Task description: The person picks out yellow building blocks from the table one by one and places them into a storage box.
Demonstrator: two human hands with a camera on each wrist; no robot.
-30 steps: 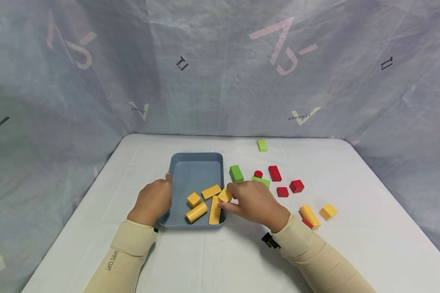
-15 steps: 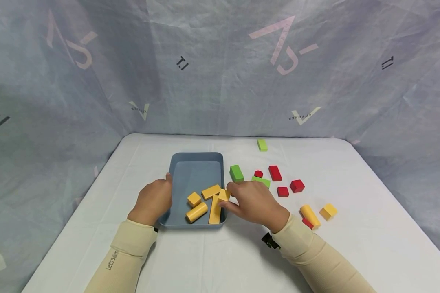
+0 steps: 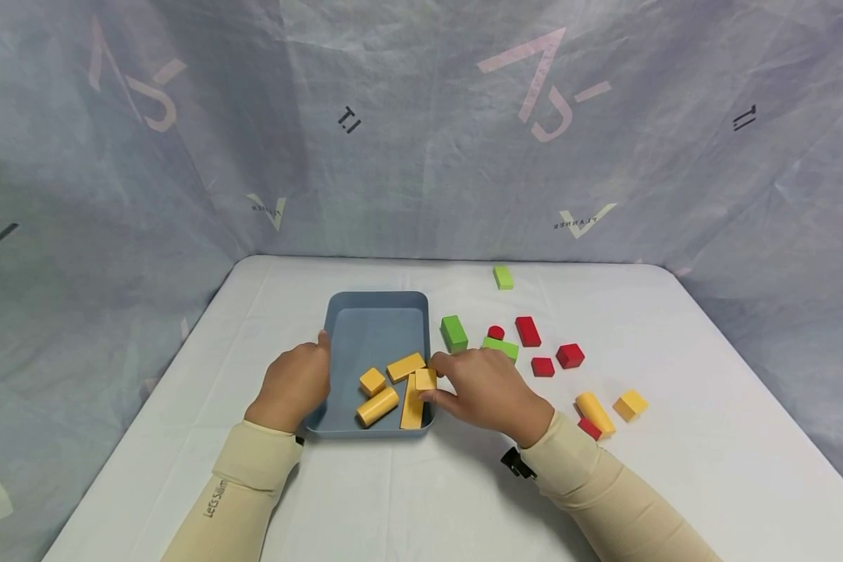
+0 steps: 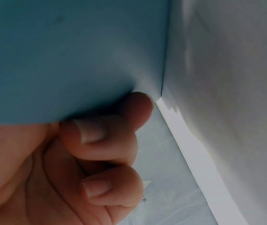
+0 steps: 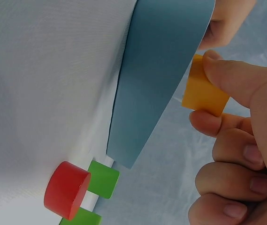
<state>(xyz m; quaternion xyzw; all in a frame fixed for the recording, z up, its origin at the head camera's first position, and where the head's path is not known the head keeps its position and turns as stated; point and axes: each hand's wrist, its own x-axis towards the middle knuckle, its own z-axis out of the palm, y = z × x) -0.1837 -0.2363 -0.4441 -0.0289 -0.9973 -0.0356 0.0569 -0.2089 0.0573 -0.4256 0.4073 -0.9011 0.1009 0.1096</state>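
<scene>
My left hand [image 3: 291, 386] grips the left wall of a blue-grey tray [image 3: 375, 332]. Its curled fingers [image 4: 107, 138] show at the tray wall in the left wrist view. Between thumb and forefinger, my right hand [image 3: 492, 386] pinches a yellow block [image 3: 425, 379] at the tray's right rim. From the right wrist, that block [image 5: 204, 89] appears above the tray's outer wall, the other fingers curled below it. Inside the tray lie a yellow cylinder [image 3: 377, 407], a yellow cube [image 3: 372, 382], a short yellow bar [image 3: 405, 367] and a longer yellow bar [image 3: 411, 410].
Right of the tray are a green block [image 3: 453, 333], a light green block [image 3: 500, 347], several red pieces such as a red cube [image 3: 570, 356], another yellow cylinder [image 3: 593, 414] and yellow cube [image 3: 631, 405]. A small light green block [image 3: 503, 277] lies near the back edge.
The pinched yellow block has shifted slightly left and turned in the right hand's fingers, over the tray's right side. My left hand stays in place on the tray.
</scene>
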